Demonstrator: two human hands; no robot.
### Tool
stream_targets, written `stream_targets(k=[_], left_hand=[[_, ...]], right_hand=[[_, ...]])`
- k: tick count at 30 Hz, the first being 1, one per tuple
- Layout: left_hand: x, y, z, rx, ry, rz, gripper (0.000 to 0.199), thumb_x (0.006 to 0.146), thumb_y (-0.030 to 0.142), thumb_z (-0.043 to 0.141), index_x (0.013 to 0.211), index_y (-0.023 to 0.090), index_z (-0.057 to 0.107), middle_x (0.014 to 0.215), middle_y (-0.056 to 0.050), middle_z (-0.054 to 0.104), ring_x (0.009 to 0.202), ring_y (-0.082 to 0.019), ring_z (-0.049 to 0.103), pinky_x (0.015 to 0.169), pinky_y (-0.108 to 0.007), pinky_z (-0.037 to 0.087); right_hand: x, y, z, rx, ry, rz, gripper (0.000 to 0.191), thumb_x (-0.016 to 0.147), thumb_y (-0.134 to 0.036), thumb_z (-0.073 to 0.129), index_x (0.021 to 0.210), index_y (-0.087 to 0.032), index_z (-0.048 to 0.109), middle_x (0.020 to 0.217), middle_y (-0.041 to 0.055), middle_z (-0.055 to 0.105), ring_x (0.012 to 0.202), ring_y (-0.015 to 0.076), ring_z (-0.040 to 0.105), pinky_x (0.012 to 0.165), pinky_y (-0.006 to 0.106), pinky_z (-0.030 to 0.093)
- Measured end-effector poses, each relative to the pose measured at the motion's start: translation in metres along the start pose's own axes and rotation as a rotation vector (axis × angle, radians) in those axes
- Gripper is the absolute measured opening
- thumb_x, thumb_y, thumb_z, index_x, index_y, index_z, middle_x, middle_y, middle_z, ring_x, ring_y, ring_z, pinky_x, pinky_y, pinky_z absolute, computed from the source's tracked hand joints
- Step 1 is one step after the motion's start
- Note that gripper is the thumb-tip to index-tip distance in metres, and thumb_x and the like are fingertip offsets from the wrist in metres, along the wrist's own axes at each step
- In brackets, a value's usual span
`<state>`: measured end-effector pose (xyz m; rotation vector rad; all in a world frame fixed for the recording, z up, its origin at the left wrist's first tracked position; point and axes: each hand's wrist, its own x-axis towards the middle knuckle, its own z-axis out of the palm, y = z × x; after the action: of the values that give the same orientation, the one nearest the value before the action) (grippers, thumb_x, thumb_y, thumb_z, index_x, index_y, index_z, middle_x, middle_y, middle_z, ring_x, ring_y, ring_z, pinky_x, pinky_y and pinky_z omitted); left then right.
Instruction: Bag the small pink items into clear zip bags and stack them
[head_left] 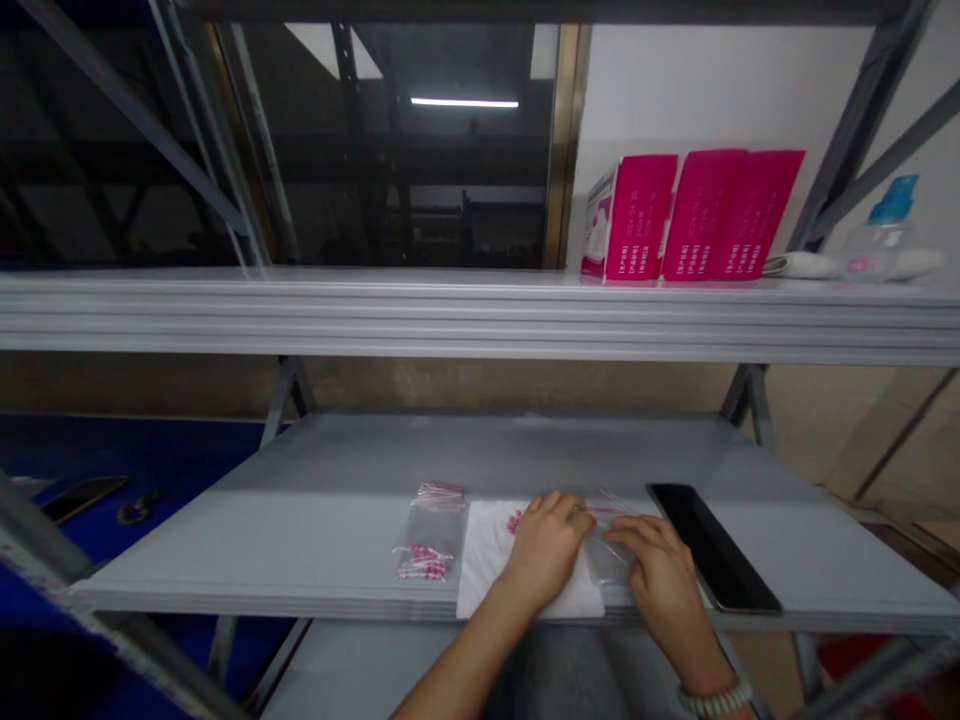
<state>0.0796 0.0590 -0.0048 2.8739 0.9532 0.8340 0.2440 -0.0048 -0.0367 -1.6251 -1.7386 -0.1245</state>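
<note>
Left hand (546, 552): narrow, curled down over the white sheet (487, 560) toward the clear bag (609, 556) – you can't tell from this view whether it's pinching anything.

Right hand (660, 580): fingers slightly spread and lying on the clear bag – it looks like a light press, though a grip can't be ruled out. You're wearing a bead bracelet (716, 698) on that wrist.

In hand now: you're working the clear bag with both hands, at the right edge of the white sheet. Thin sticks (615, 502) poke out past it, and pink bits (514, 522) sit on the sheet just beside your left hand.

Beside you: a filled bag (430, 540) of pink-and-white swabs lies just left of the sheet, and a black tablet (712, 545) lies just right of your right hand, both on the lower shelf (337, 560).

Upper shelf (450, 310): two pink boxes (634, 220) (731, 215) stand upright, with a blue-capped bottle (885, 225) further right.

Writing: columns of print run down the boxes – too small to read, and no brand is legible.
</note>
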Motion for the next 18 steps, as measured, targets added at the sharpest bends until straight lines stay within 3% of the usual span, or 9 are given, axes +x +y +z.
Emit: stream_targets(k=[6, 13, 18], left_hand=[[0.008, -0.006, 0.005, 0.09, -0.041, -0.022, 0.016, 0.093, 0.013, 0.053, 0.088, 0.016, 0.068, 0.087, -0.007, 0.071, 0.087, -0.024, 0.063, 0.076, -0.036, 0.05], [0.01, -0.006, 0.005, 0.102, -0.049, 0.031, 0.016, 0.093, 0.013, 0.053, 0.098, 0.019, 0.067, 0.094, -0.005, 0.07, 0.093, -0.022, 0.062, 0.078, -0.034, 0.05], [0.019, -0.009, 0.013, 0.068, 0.06, 0.054, 0.019, 0.091, 0.011, 0.057, 0.077, 0.016, 0.068, 0.079, -0.006, 0.071, 0.083, -0.023, 0.066, 0.074, -0.035, 0.052]], right_hand=[[0.0, 0.003, -0.004, 0.069, 0.015, -0.012, 0.046, 0.07, -0.003, 0.038, 0.09, -0.021, 0.075, 0.1, 0.0084, 0.074, 0.1, 0.0269, 0.062, 0.087, 0.042, 0.047], [0.0, -0.01, -0.001, -0.003, -0.009, 0.016, 0.049, 0.069, -0.001, 0.039, 0.095, -0.021, 0.074, 0.105, 0.0071, 0.074, 0.104, 0.0283, 0.059, 0.087, 0.042, 0.045], [0.0, -0.016, 0.001, 0.005, -0.035, 0.054, 0.047, 0.07, -0.001, 0.039, 0.093, -0.021, 0.074, 0.102, 0.0067, 0.075, 0.103, 0.028, 0.061, 0.084, 0.042, 0.044]])
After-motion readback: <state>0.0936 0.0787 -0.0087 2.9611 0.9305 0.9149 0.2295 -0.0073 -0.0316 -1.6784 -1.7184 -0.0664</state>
